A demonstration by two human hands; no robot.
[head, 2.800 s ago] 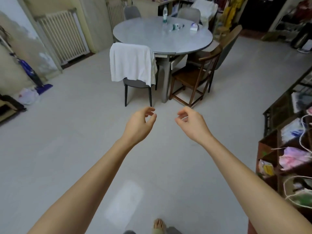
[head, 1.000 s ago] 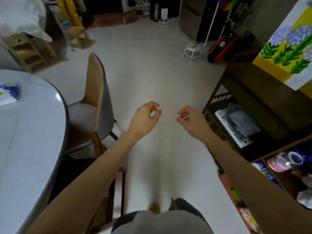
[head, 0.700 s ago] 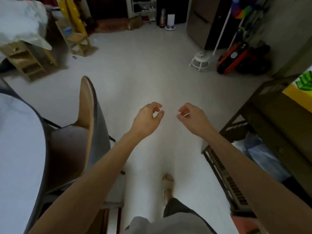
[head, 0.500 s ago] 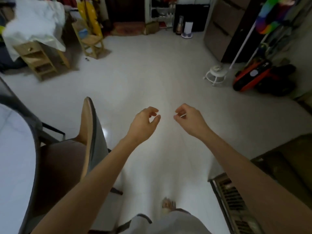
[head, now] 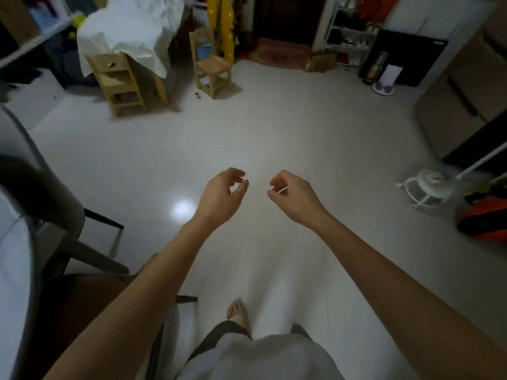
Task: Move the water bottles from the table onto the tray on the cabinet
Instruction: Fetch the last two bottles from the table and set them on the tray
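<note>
Water bottles and tray are out of view; only the table's edge (head: pixel 11 242) shows at left. Left hand (head: pixel 219 198) and right hand (head: pixel 295 198) hover over the floor (head: pixel 274 127), fingers loosely curled, holding nothing.

Both hands (head: pixel 222 196) (head: pixel 295 197) empty — over floor (head: pixel 315 138)

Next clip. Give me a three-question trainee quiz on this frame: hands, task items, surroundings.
1. True or false: the left hand grips a water bottle.
2. Which of the task's things shows in this view? A) a bottle B) the tray C) neither
3. Fill in: the small wooden chair stands on the floor beside a ____ cloth.

Key: 1 false, both it and the right hand hold nothing, fingers loosely curled. 2 C. 3 white.
</note>
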